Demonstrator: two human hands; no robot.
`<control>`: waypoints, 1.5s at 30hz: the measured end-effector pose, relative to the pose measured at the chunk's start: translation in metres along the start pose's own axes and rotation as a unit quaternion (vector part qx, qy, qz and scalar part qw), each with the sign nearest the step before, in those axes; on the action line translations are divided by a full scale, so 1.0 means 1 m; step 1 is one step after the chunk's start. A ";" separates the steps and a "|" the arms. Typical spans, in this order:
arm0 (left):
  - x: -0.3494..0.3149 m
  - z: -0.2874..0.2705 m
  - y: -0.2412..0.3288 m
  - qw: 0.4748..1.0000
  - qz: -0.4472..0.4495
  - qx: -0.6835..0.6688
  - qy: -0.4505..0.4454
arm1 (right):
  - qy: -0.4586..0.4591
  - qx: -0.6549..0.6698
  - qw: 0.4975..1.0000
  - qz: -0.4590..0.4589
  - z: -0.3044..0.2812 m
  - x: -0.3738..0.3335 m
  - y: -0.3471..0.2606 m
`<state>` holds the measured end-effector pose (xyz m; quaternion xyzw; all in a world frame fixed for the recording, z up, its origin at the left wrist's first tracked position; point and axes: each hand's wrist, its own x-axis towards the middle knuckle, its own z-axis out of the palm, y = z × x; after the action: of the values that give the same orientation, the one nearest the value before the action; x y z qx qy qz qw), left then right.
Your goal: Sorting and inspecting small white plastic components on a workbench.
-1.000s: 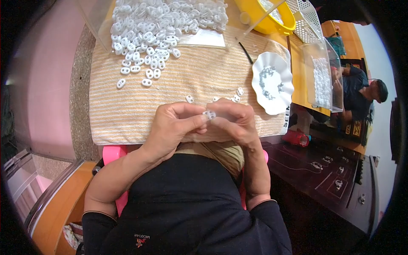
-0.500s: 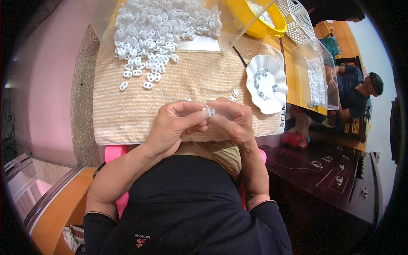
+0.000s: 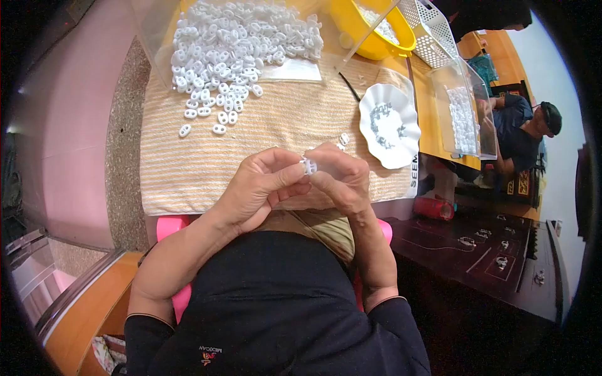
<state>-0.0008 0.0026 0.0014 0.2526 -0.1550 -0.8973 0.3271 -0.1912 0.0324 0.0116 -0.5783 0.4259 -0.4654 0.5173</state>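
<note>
Between the fingertips of both hands is a small white plastic piece with two holes (image 3: pixel 309 167). My left hand (image 3: pixel 266 185) pinches it between thumb and fingers from the left. From the right, my right hand (image 3: pixel 342 178) closes on the same piece with thumb and forefinger; its fingertips partly cover it. Just beyond the right hand, a few similar white pieces (image 3: pixel 343 140) lie on the striped towel (image 3: pixel 169 169). Farther off, a large heap of white two-hole pieces (image 3: pixel 232 50) spreads toward me, with single ones at its near edge.
On the right, a white scalloped dish (image 3: pixel 401 147) holds small grey metal parts (image 3: pixel 381 119). A black stick (image 3: pixel 349 86) lies beside it. Behind are a yellow basin (image 3: pixel 351 37) and a white perforated basket (image 3: pixel 433 37). A co-worker (image 3: pixel 523 128) sits by a clear box (image 3: pixel 467 119).
The view has shifted slightly. Both hands remain on the white piece in nearly the same place, with only small finger movement.
</note>
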 end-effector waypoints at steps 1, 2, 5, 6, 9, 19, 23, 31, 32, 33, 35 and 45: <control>0.000 0.000 0.000 1.000 -0.001 0.002 -0.006 | -0.001 0.000 1.000 -0.001 0.001 0.000 0.000; 0.000 -0.001 0.001 1.000 -0.002 0.004 -0.011 | 0.003 -0.001 1.000 -0.001 0.001 0.000 -0.001; -0.001 0.001 0.002 1.000 -0.005 0.003 -0.021 | 0.004 -0.013 1.000 -0.009 0.002 0.000 0.000; -0.002 0.001 0.002 1.000 -0.004 0.003 -0.021 | 0.003 -0.024 1.000 -0.016 0.002 -0.001 0.000; -0.004 -0.001 -0.001 0.999 0.001 -0.007 -0.042 | -0.001 -0.040 0.999 -0.023 0.003 -0.002 -0.003; -0.004 0.001 -0.005 0.999 0.018 -0.006 -0.048 | 0.005 -0.064 0.997 -0.049 0.004 -0.001 -0.007; 0.000 -0.001 -0.007 0.998 0.017 -0.011 -0.057 | 0.011 -0.073 0.997 -0.037 0.005 0.000 -0.011; -0.001 -0.003 -0.009 0.998 0.001 -0.013 -0.056 | 0.002 -0.078 0.996 -0.033 0.009 -0.001 -0.013; 0.000 -0.003 -0.007 0.998 -0.007 -0.013 -0.060 | 0.005 -0.081 0.996 -0.028 0.009 -0.001 -0.013; -0.001 -0.004 -0.006 0.998 -0.005 -0.011 -0.062 | 0.008 -0.084 0.996 -0.023 0.009 0.000 -0.013; 0.002 -0.005 -0.005 0.998 -0.016 -0.002 -0.057 | 0.007 -0.076 0.997 -0.020 0.006 0.000 -0.008; -0.001 -0.001 0.001 0.999 0.005 0.030 -0.042 | 0.008 -0.025 0.999 0.044 0.006 0.000 0.001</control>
<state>0.0012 0.0023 0.0011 0.2239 -0.1966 -0.9004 0.3170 -0.1858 0.0338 0.0102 -0.5680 0.4669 -0.4360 0.5190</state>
